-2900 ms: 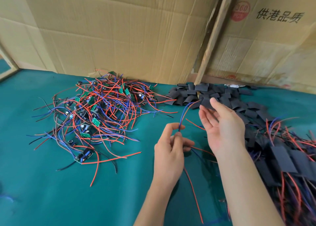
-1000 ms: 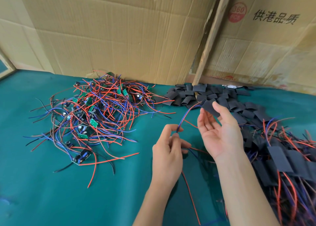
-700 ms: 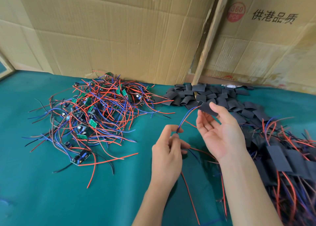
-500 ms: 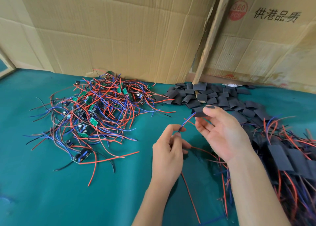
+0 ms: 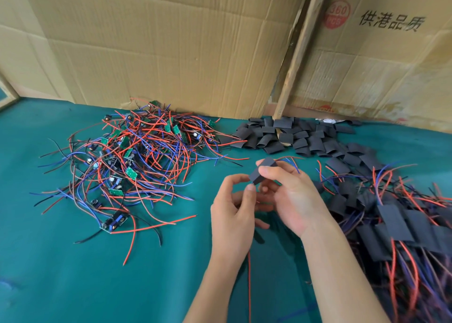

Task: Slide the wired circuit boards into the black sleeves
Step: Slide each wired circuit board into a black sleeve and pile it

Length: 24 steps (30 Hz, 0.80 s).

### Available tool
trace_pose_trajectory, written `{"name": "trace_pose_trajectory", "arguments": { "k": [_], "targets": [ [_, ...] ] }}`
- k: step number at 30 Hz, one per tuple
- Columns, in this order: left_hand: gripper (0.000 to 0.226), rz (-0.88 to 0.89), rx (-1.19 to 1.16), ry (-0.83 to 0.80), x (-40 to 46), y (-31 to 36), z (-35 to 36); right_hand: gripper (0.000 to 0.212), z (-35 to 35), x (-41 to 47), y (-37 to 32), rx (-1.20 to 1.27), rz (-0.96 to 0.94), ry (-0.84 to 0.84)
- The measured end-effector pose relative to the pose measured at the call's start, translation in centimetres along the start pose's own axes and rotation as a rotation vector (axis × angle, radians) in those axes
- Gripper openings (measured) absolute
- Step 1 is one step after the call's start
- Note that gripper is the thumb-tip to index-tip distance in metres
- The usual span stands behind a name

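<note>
Writing: the cardboard box [image 5: 381, 60] at 1 o'clock carries black characters 供港品质 and a red round stamp reading "360 PCS". No other legible print; the plain cardboard sheet [image 5: 159, 43] at 11 o'clock bears none.

Item in hand: one black sleeve [image 5: 262, 171], held above the table [image 5: 61, 261] at frame centre. My right hand [image 5: 291, 198] pinches it between thumb and forefinger, remaining fingers loosely curled beneath. Red and blue wires [image 5: 291, 162] emerge from the sleeve's far end toward 1 o'clock. My left hand [image 5: 234, 215] sits just beside it at 7 o'clock, thumb and forefinger curled, thumb tip touching the sleeve's near end; one red wire [image 5: 249, 286] runs down from under this hand toward 6 o'clock. Whether the left fingers grip the wire, I cannot tell.

Stock, loose: pile of wired circuit boards [image 5: 137, 161], green boards tangled in red, blue and black leads, at 9 to 10 o'clock of my hands, well apart from them. Heap of empty sleeves [image 5: 288, 136] at 12 o'clock, against the cardboard.

Stock, sleeved: pile of sleeved boards [image 5: 396, 224] at 3 to 4 o'clock, near my right forearm.

Obscured: the board inside the held sleeve is not visible. The sleeved pile is cut off at the right and bottom edges and blurred there. A wooden batten [image 5: 297, 53] leans between the cardboard pieces, top cropped.
</note>
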<state>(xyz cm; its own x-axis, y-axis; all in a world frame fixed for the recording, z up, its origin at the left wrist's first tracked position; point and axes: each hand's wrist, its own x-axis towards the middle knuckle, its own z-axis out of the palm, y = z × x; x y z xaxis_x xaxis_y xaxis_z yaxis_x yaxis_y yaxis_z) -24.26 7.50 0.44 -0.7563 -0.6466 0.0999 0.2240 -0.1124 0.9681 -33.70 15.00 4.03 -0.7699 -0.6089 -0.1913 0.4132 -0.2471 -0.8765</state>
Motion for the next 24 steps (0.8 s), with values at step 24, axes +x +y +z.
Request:
{"name": "trace_pose_trajectory", "arguments": {
  "k": [24],
  "targets": [
    [0.007,-0.087,-0.141,-0.01,0.4,-0.7,0.0,0.015,-1.3,0.4,-0.3,0.051,-0.197,0.111]
  ]
}}
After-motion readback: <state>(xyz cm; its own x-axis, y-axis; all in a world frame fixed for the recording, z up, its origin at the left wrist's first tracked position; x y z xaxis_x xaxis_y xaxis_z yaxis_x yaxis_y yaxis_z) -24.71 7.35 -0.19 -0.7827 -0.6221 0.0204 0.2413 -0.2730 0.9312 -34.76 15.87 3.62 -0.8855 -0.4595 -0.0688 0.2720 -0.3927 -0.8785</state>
